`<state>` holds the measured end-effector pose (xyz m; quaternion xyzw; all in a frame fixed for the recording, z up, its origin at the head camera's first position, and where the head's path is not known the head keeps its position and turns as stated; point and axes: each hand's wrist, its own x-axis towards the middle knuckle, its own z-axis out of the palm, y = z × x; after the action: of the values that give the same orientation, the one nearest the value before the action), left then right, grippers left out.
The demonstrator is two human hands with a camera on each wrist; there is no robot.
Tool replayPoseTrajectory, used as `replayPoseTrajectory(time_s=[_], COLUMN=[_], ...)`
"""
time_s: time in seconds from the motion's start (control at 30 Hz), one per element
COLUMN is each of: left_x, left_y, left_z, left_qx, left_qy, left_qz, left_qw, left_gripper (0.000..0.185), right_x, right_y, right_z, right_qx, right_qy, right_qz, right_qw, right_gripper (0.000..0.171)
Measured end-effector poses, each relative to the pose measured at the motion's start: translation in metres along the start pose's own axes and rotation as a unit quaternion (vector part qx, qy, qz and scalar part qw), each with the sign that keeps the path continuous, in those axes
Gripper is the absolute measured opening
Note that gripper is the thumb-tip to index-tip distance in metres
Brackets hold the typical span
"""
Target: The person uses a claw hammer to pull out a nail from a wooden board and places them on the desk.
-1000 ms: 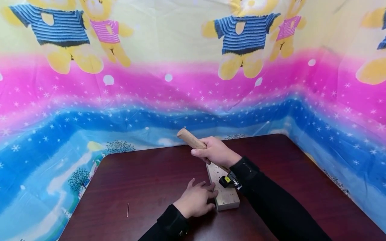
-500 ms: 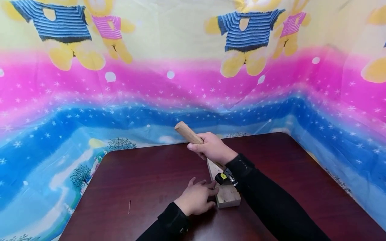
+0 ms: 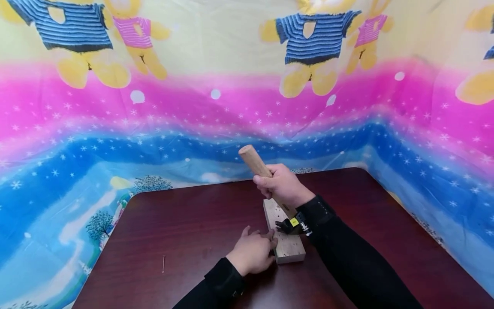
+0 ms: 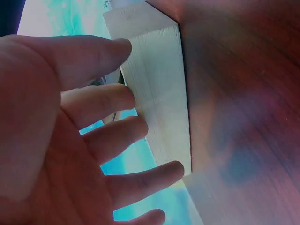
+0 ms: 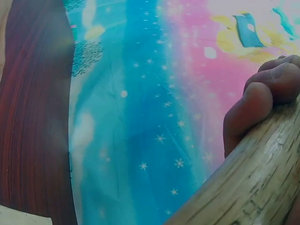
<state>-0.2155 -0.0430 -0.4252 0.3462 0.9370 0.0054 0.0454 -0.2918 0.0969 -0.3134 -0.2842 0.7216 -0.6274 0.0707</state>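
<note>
My right hand grips the thick pale wooden handle of a hammer, its butt end pointing up and away to the left. The right wrist view shows fingers curled round that wooden shaft. Beside the wrist, a dark forked part overlaps the block in the head view; the rest of the hammer's head is hidden. A pale wooden block with small dark spots on top lies on the table. My left hand is at its left side, fingers spread and fairly straight, fingertips right at the block's side face.
A thin nail-like piece lies on the left of the dark red-brown table. A printed cloth with bears and snowflakes hangs behind the table and along its sides.
The hammer handle first rises a little and tips left, then swings right and stands steeper as the right hand shifts right. The left hand stays at the block.
</note>
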Motion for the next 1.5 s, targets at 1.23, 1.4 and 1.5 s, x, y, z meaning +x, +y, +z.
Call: replayPoseTrajectory(time_s=[1.23, 1.4, 1.5], left_x=[-0.005, -0.006, -0.004], left_y=[0.004, 0.005, 0.007], left_z=[0.007, 0.005, 0.003], left_qx=[-0.002, -0.013, -0.019], left_qy=[-0.019, -0.018, -0.013], left_qz=[-0.014, -0.01, -0.009], left_qw=[0.9997, 0.9997, 0.9997], left_gripper=[0.052, 0.051, 0.052], right_x=[-0.039, -0.038, -0.042], right_y=[0.002, 0.003, 0.004], right_z=[-0.044, -0.044, -0.05], right_qx=[0.192, 0.177, 0.186], right_qy=[0.021, 0.016, 0.024], right_qz=[-0.123, -0.12, -0.15], right_qw=[0.973, 0.977, 0.971], right_gripper=[0.023, 0.023, 0.026])
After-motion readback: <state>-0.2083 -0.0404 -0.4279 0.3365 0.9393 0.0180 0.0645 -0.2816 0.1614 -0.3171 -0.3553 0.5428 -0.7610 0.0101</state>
